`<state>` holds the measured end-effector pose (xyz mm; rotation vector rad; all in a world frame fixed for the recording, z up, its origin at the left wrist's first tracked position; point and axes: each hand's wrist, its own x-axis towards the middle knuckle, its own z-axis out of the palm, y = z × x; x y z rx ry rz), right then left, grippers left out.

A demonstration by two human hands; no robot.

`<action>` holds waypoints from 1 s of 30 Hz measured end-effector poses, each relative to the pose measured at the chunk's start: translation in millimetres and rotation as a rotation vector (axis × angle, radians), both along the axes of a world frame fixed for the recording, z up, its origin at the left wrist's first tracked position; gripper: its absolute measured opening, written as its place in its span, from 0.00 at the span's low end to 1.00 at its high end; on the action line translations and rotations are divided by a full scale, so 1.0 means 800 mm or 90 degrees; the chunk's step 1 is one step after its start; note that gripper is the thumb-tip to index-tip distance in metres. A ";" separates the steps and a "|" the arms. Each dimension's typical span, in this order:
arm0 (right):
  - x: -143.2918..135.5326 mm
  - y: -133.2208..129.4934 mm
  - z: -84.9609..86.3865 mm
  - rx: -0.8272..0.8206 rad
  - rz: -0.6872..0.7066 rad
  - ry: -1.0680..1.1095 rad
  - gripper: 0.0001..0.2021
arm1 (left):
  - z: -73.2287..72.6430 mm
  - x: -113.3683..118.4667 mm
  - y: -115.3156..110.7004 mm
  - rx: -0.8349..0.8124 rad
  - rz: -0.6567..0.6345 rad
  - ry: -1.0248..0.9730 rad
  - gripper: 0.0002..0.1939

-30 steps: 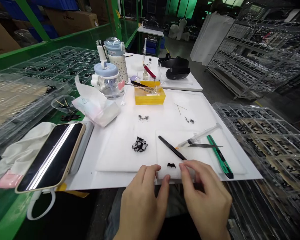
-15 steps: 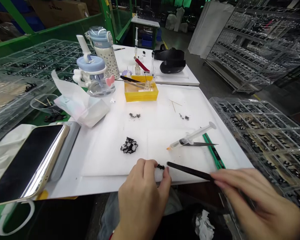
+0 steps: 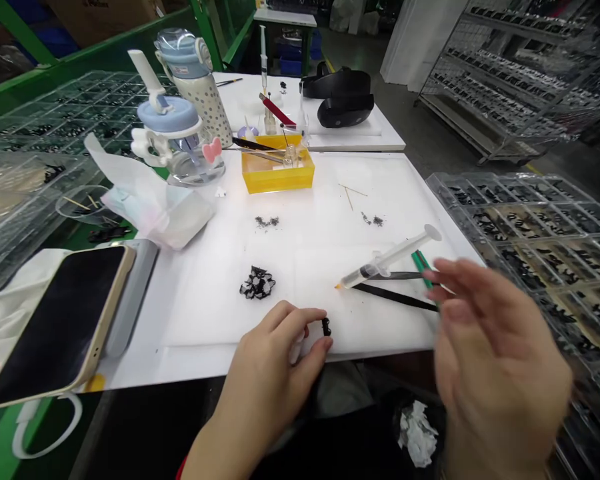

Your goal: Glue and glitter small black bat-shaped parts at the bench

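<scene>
Between thumb and index finger, my left hand (image 3: 280, 353) holds a small black part (image 3: 326, 326) at the near edge of the white foam sheet (image 3: 205, 320). My right hand (image 3: 495, 347), blurred, is raised at the right with nothing seen in it; its fingers are apart. Left of it lie black tweezers (image 3: 397, 296), a second dark pair (image 3: 405, 275) and a syringe (image 3: 390, 257) with an orange tip. A green-handled tool (image 3: 422, 265) is partly hidden behind my right hand. A pile of black-and-clear parts (image 3: 257, 283) sits left of centre.
A yellow box (image 3: 279, 179) with tools stands at the back of the sheet. On the left are a phone (image 3: 55, 320), a tissue pack (image 3: 165, 213) and two bottles (image 3: 170, 117) (image 3: 205, 93). Compartment trays (image 3: 540, 267) line the right side.
My right hand has let go of the black tweezers, which now lie beside the syringe, and has lifted. The black part in my left hand has turned upright. The view has shifted slightly.
</scene>
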<state>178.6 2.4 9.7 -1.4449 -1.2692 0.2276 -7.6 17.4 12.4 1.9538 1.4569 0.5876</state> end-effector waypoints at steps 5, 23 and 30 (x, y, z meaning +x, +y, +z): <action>-0.047 0.040 0.017 -0.037 0.228 0.105 0.22 | 0.000 0.002 0.000 0.050 -0.017 0.003 0.09; -0.015 0.054 0.007 -0.015 0.384 0.772 0.32 | -0.002 -0.007 0.010 0.014 -0.024 -0.047 0.09; -0.018 0.056 0.007 -0.077 0.300 0.617 0.31 | -0.003 -0.004 0.010 0.033 -0.015 -0.043 0.09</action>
